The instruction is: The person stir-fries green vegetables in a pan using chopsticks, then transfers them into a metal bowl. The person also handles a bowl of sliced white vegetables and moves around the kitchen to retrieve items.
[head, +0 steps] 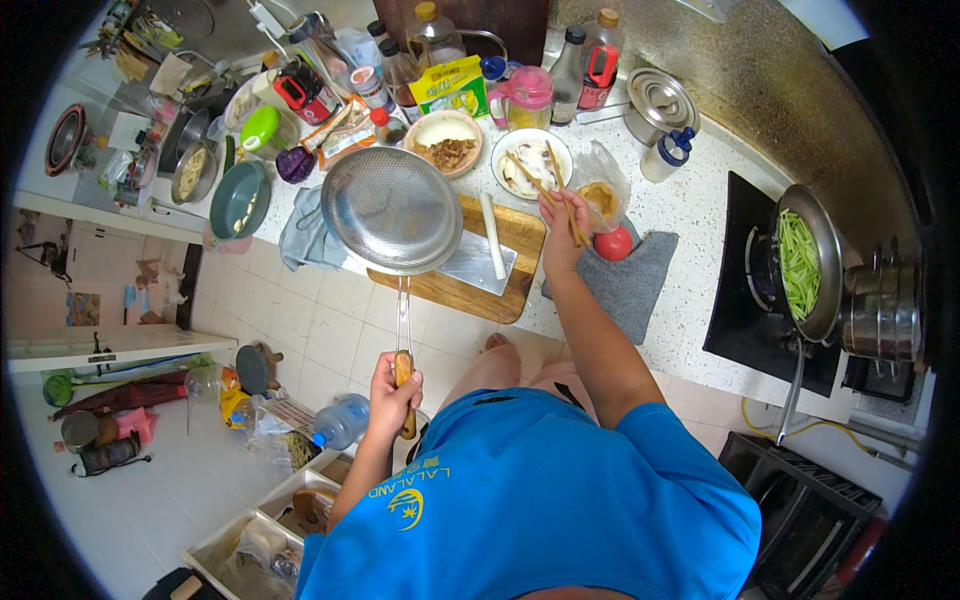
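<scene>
My left hand [394, 394] grips the wooden handle of a round perforated metal strainer [391, 210]. The strainer is held over the left side of a wooden cutting board [517, 296] and hides part of it. In my right hand [564, 225] is a pair of wooden chopsticks [534, 174], tips down in a white bowl [496, 154] of whitish, coated food. On the board lie a cleaver [457, 262] and a pale white stalk [493, 236]. A red tomato [613, 244] sits by my right wrist, on a grey cloth [637, 289].
A wok [829, 262] with green vegetable strips [799, 262] stands on the stove [724, 277] at right. Behind the bowls are sauce bottles [568, 75] and a pink-lidded jar [527, 97]. A pink-rimmed bowl [472, 169] holds brown pieces. Leftward are a red cabbage [295, 164] and a teal basin [229, 199].
</scene>
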`<state>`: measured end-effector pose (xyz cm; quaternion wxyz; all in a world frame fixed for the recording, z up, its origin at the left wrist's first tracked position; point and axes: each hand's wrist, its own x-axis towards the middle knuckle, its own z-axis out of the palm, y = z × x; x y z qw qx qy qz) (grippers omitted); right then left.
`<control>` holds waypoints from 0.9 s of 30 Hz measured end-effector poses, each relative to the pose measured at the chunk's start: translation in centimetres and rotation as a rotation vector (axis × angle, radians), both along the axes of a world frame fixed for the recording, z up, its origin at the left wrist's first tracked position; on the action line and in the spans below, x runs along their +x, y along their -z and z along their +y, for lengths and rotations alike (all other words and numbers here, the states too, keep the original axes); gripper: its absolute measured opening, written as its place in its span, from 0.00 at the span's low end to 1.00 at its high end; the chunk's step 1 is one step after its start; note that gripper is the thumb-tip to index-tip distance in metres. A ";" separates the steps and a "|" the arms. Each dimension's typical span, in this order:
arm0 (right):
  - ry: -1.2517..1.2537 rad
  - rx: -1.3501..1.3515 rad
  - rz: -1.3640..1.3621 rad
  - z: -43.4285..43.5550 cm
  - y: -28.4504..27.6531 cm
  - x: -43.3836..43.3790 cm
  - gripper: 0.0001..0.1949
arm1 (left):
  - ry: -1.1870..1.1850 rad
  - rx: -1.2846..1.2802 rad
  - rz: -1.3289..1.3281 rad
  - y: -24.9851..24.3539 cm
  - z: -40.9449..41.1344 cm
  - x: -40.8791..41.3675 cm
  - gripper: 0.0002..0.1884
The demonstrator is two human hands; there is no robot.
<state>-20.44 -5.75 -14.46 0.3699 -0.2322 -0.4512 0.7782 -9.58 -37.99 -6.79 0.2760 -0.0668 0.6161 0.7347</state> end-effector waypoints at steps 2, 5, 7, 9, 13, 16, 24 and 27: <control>-0.006 0.070 -0.015 -0.1 0.1 0.0 0.09 | 0.001 0.004 -0.003 0.0 0.0 0.0 0.13; -0.007 0.196 -0.036 -0.2 0.5 -0.1 0.09 | 0.006 -0.001 0.003 0.0 0.0 0.0 0.12; -0.009 0.269 -0.038 -0.4 0.7 -0.2 0.09 | 0.010 0.001 0.002 0.0 -0.1 0.1 0.12; -0.014 0.344 -0.067 -0.4 0.9 -0.3 0.09 | 0.014 -0.007 0.001 0.0 -0.3 0.2 0.12; 0.016 0.342 -0.024 -0.6 1.2 -0.7 0.08 | 0.016 -0.018 0.004 0.2 -0.7 0.3 0.12; 0.033 0.329 -0.041 -0.8 1.2 -1.1 0.08 | 0.010 -0.016 0.000 0.3 -0.9 0.5 0.12; 0.041 0.459 -0.065 -0.7 1.4 -1.4 0.08 | 0.000 -0.034 0.004 0.4 -1.3 0.7 0.12; 0.041 0.502 -0.059 -0.5 1.7 -1.4 0.07 | 0.001 -0.032 0.004 0.5 -1.3 0.7 0.12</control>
